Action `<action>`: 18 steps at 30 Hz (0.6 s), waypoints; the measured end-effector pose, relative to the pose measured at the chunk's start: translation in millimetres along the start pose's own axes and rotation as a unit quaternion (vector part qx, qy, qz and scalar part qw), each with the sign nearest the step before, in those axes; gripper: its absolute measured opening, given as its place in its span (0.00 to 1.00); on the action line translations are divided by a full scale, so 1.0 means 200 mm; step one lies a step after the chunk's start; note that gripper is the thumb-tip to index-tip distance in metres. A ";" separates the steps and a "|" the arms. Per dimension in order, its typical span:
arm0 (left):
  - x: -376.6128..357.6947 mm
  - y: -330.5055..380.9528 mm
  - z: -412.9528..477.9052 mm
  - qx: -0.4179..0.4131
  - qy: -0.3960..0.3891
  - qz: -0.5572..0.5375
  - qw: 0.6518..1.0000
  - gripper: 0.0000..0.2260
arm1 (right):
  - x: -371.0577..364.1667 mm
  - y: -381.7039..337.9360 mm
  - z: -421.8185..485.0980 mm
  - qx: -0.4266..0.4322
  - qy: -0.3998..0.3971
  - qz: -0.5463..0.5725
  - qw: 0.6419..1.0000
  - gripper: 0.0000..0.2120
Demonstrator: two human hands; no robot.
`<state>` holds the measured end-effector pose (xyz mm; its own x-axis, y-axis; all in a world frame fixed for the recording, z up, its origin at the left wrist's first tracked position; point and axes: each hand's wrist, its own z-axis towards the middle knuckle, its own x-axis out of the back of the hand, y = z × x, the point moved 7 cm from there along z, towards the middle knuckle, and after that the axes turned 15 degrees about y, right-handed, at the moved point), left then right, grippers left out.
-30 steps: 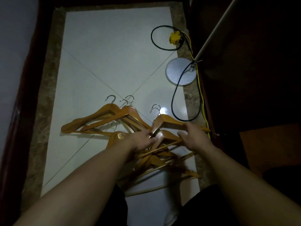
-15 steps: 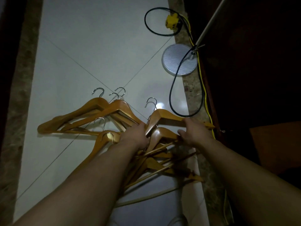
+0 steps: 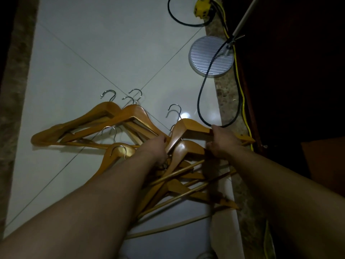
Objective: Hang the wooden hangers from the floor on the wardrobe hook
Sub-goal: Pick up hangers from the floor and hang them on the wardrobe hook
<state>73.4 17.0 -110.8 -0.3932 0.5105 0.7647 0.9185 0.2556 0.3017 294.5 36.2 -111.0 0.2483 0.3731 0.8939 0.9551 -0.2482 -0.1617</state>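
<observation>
Several wooden hangers with metal hooks lie in a loose pile on the white tiled floor (image 3: 104,53). Two overlapping hangers (image 3: 104,118) lie at the left of the pile. My left hand (image 3: 156,148) is closed on the left arm of the top hanger (image 3: 188,126) near its neck. My right hand (image 3: 223,144) grips that hanger's right arm, its fingers wrapped over the wood. More hangers (image 3: 179,186) lie crossed beneath my forearms, partly hidden. The wardrobe hook is out of view.
A round ribbed grey lamp base (image 3: 210,57) with a white pole stands by the dark wooden wardrobe (image 3: 298,71) at right. A black cable (image 3: 201,94) loops beside the hangers, with a yellow cable (image 3: 240,101) and a yellow plug (image 3: 202,6) near it.
The camera has dropped closer to the floor and the pile looks larger. Both hands stay on the same top hanger, the left one closing tighter near its neck.
</observation>
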 end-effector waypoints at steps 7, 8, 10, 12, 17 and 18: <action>-0.06 0.03 -0.06 -0.048 -0.022 0.042 0.998 0.29 | -0.08 0.11 0.01 -0.003 -0.062 -0.059 0.996 0.28; -0.06 0.04 -0.06 -0.049 -0.019 0.041 0.998 0.27 | -0.10 0.10 0.01 0.004 -0.070 -0.069 0.995 0.27; -0.09 0.05 -0.06 -0.046 -0.012 0.045 0.998 0.24 | -0.12 0.08 0.02 0.015 -0.070 -0.079 0.994 0.21; -0.10 0.06 -0.06 -0.040 -0.014 0.053 0.998 0.20 | -0.13 0.07 0.03 0.024 -0.064 -0.083 0.994 0.17; -0.06 0.02 -0.08 -0.044 -0.020 0.044 0.998 0.18 | -0.09 0.05 0.02 0.048 -0.057 -0.066 0.995 0.13; -0.06 0.02 -0.09 -0.049 -0.019 0.040 0.998 0.19 | -0.07 0.04 0.02 0.059 -0.058 -0.059 0.995 0.12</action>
<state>82.5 -2.8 -107.7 -0.3181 0.5573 0.7670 0.9460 0.1330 0.2957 298.5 32.5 -126.4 0.1437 0.4965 0.8561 0.9894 -0.0919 -0.1127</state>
